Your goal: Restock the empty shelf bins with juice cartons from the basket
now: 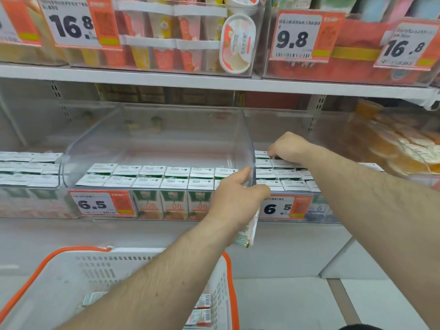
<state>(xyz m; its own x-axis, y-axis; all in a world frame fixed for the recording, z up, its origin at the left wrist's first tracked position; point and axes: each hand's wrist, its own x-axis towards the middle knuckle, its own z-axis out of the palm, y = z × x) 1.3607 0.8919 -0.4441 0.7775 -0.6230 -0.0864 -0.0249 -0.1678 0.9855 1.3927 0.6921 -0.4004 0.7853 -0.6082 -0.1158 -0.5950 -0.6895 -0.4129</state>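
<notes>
our left hand [234, 198] grips a juice carton [247, 232] from above, fingers curled round its upper part, the carton hanging below the palm at the front edge of the shelf, right where the middle clear bin [157, 144] meets the right-hand bin [285, 177]; our right hand [284, 146] reaches deeper over the right-hand bin, its fingertips bent down onto the tops of the back row of cartons there, and we cannot tell whether it pinches one or only presses them into line. the middle bin holds two rows of cartons along its front wall with bare space behind, so it looks to us partly filled. below, near the lower edge of the view, the white basket [142, 258] with its orange handle [71, 253] shows a few more cartons [202, 308] at its bottom. we judge these small cartons light and fairly stiff, though the walls would dent if squeezed hard, and the printed faces look smooth, perhaps a little slick. best taken across the two broad faces near the top fold, as our left hand does, then set down upright against its neighbours. price tags reading 6.5 [100, 203] hang on the bin fronts, and an upper shelf [166, 79] carries other goods
</notes>
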